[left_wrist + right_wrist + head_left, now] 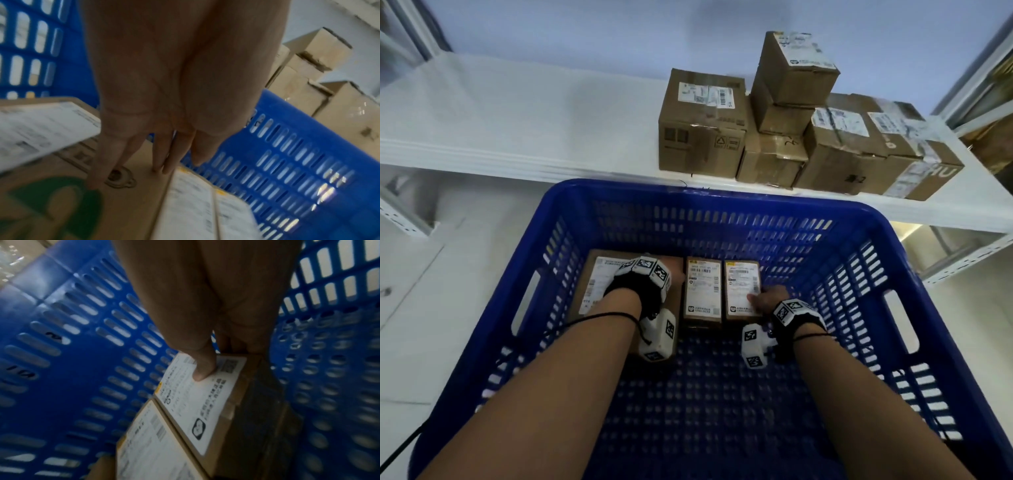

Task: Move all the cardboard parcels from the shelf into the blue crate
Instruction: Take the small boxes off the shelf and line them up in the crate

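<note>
Both forearms are bare, with no sleeves seen. A black strap is worn around each wrist, topped by a band of white blocks printed with black square-pattern markers. A white box-shaped camera unit bearing the same markers is mounted under each wrist. Thin black cables are looped across both forearms. The left hand (674, 274) and right hand (768, 298) are ungloved.

Three parcels (703, 291) side by side in crate (842, 219) – shelf (517, 130) behind crate, parcel stack (808, 123) on shelf's right.
</note>
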Tool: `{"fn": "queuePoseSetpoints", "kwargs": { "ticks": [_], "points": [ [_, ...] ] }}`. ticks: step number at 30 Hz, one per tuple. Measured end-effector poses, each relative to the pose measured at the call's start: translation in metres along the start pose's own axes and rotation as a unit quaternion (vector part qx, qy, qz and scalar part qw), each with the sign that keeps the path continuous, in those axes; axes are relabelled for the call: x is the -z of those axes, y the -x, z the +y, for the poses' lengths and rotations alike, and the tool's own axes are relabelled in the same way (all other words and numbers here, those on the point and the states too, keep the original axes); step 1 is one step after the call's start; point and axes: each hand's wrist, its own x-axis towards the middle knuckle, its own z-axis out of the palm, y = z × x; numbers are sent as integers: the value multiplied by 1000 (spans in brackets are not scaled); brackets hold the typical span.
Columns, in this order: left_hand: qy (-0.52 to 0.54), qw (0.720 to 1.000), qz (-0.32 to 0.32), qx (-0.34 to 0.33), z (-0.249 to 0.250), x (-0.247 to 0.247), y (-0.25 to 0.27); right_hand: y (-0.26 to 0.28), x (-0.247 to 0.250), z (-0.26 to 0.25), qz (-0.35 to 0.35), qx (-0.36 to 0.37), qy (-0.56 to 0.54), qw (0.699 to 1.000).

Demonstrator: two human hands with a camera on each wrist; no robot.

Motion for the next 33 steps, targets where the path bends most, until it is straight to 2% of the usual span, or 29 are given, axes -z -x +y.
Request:
{"fn": "queuePoseSetpoints", "kwargs": {
  "ticks": [2,3,4,5,6,7,8,9,10,12,14,17,21,27,31,33],
  "points": [
    [21,998,-13,-49,-1,-30,-62,5,-2,-9,-17,8,29,999],
    [24,999,-36,-31,12,-21,-43,6,-2,-13,-21,10,43,999],
    [10,1000,-13,-21,15,-14,-20,7,-3,-15,-21,15,41,999],
    [32,999,-34,-23,26,14,34,6,-3,-16,-26,13,32,999],
    [15,1000,-24,-10,22,13,34,6,-4,-14,-27,11,23,999],
    [24,999,-19,-20,12,1,9,7,-5,-13,-32,11,18,999],
    [16,999,-40,-24,16,17,42,9,-5,-13,-39,13,12,999],
    [14,998,-47,-33,25,44,96,7,-6,-11,-46,15,5,999],
    [34,998,-39,-40,28,54,113,7,-6,-10,-52,17,-1,999],
    [41,996,-62,-45,28,60,123,17,-2,-14,-61,27,-4,998],
    [60,997,-53,-21,21,63,124,23,3,-20,-55,10,19,998],
    [77,997,-23,-10,10,68,103,33,17,-39,-3,25,23,999],
    [122,992,19,-35,33,112,150,48,48,-73,86,110,16,990],
    [169,981,80,-55,45,163,182,103,116,-126,211,149,58,964],
    [171,972,145,-74,49,200,204,135,153,-158,304,191,49,932],
    [188,966,165,-69,49,216,212,143,171,-181,378,214,45,899]
  ]
}}
